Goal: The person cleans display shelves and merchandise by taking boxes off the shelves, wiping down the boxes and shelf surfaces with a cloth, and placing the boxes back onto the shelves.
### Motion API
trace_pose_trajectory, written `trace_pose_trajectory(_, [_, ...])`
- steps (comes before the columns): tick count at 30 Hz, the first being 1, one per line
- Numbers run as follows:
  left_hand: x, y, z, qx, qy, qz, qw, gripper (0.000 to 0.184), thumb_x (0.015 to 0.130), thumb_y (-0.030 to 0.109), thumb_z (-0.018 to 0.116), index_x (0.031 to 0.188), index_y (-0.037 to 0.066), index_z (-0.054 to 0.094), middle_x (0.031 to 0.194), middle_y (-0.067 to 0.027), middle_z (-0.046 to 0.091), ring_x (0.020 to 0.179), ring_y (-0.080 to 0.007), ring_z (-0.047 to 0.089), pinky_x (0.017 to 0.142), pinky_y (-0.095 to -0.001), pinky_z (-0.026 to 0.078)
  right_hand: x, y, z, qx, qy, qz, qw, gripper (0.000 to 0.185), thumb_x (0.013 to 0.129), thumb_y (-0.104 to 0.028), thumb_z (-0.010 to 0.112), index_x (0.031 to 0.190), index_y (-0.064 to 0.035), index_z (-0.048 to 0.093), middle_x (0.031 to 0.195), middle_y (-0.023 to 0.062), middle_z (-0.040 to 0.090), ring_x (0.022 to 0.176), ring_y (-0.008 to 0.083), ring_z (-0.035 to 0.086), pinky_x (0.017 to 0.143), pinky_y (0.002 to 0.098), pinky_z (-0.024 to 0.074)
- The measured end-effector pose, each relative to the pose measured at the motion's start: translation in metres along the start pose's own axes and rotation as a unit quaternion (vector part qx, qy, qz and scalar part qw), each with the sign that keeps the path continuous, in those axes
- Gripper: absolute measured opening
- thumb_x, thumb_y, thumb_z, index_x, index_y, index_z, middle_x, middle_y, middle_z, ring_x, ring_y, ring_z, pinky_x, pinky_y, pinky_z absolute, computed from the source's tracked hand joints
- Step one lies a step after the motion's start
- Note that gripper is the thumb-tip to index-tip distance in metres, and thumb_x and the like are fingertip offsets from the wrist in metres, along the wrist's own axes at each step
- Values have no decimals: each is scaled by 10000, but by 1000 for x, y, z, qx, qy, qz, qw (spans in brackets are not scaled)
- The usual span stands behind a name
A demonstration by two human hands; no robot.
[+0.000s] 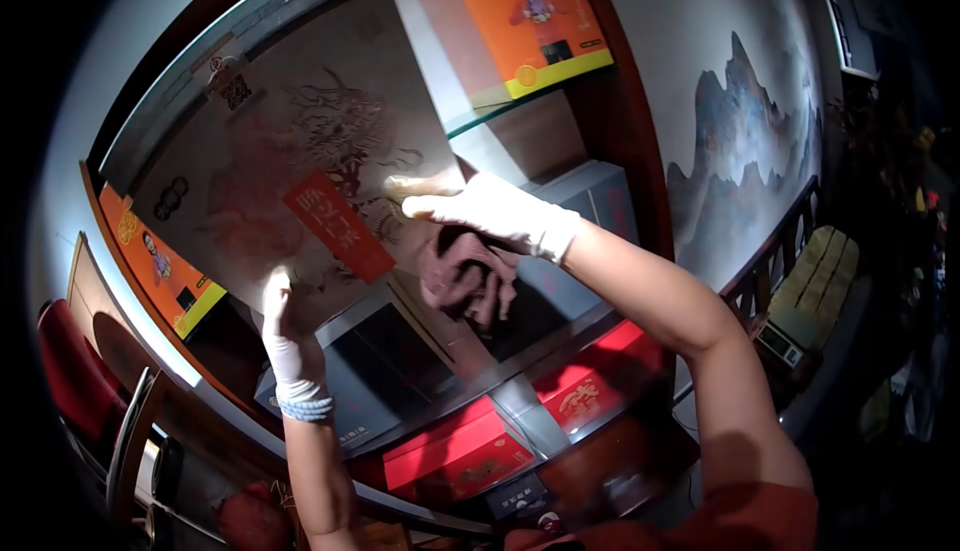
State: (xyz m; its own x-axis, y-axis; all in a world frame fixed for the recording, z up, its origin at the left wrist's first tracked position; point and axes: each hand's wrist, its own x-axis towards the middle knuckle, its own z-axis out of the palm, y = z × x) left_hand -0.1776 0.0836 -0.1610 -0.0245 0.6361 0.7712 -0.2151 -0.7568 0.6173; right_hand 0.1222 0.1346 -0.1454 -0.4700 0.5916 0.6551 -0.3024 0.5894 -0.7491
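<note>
A large flat gift box (pixel 250 166), grey-brown with a dragon drawing and a red label (pixel 340 228), stands tilted in front of the cabinet shelves. My left hand (pixel 294 346), in a white glove, grips its lower left corner, the fingers partly washed out by light. On the box's right edge lie the stretched index finger and thumb side of my right hand (pixel 490 213), also gloved in white. A crumpled mauve-brown cloth (pixel 468 276) hangs beneath that hand, seemingly held by its lower fingers, which are hidden.
Orange boxes (pixel 535 16) with yellow bands stand on the shelves at both sides. A glass shelf edge (pixel 505 116) crosses behind. Grey boxes (pixel 590 211) and red boxes (pixel 460 456) fill the lower levels. A dark red chair (pixel 85 376) is at left, a cushioned bench (pixel 815 291) at right.
</note>
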Motion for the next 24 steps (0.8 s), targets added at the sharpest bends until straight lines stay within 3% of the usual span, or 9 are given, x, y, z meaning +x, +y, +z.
trace_pose_trajectory(3, [-6,-26,3,-16,-8,20,1000,415,898,187,587,1278,28,538,1196,-69,602,1150,-204,550,1032,-365,401,-56,-22,-10,-2,117,30,993,411,910,-141,672,1276,20,577,1169,58,672,1038,118,622,943,238,459])
trace_pose_trajectory(5, [-24,-7,85,11,10,49,999,287,897,124,570,1150,-11,573,1116,-104,618,976,-207,599,919,-359,475,-85,-23,-26,101,114,-33,988,360,896,-161,685,1194,25,613,1039,41,695,944,120,650,872,241,496])
trace_pose_trajectory(11, [-49,-29,150,50,-95,-16,994,802,888,478,579,1478,5,313,1360,-168,491,1140,-246,529,1064,-392,357,-202,-39,-75,-21,285,-37,958,342,914,-226,632,1166,4,620,1019,58,669,882,127,636,807,290,522])
trace_pose_trajectory(14, [-50,-30,160,-264,-204,-93,938,853,900,685,453,1425,18,380,1316,-185,517,1078,-255,559,999,-411,411,-278,-5,-101,-54,278,5,959,435,908,-205,617,1276,16,548,1165,104,630,1052,167,609,916,315,492])
trace_pose_trajectory(16, [-65,-48,146,-404,-225,-188,866,731,939,602,435,1369,11,435,1287,-179,541,1077,-247,570,952,-393,460,-326,20,-105,-55,266,37,962,507,893,-204,625,1329,22,501,1211,128,618,1101,196,602,943,330,484])
trace_pose_trajectory(17, [-86,-48,152,-288,-144,-220,921,642,968,513,444,1361,4,438,1307,-179,532,1121,-244,562,967,-386,468,-341,38,-98,-60,263,61,961,543,879,-213,636,1342,24,481,1207,136,619,1095,209,606,937,336,487])
trace_pose_trajectory(20, [-155,-79,156,-123,17,-443,888,489,947,221,549,1368,2,433,1253,-157,570,1127,-234,584,963,-365,498,-394,92,-57,-149,269,172,936,656,840,-240,670,1384,29,419,1195,159,624,1077,249,618,917,356,496])
trace_pose_trajectory(23, [-263,-171,85,-317,8,-585,747,433,961,195,523,1332,-22,470,1233,-124,598,1073,-202,617,941,-336,516,-446,127,-14,-282,198,257,903,775,801,-266,703,1425,35,357,1184,181,629,1059,289,630,898,376,506])
trace_pose_trajectory(24, [-294,-177,77,-317,24,-581,749,465,947,229,537,1331,-26,473,1229,-126,601,1085,-225,613,952,-362,511,-458,133,-3,-320,159,275,893,815,787,-275,714,1439,37,337,1180,189,631,1053,303,634,891,383,509])
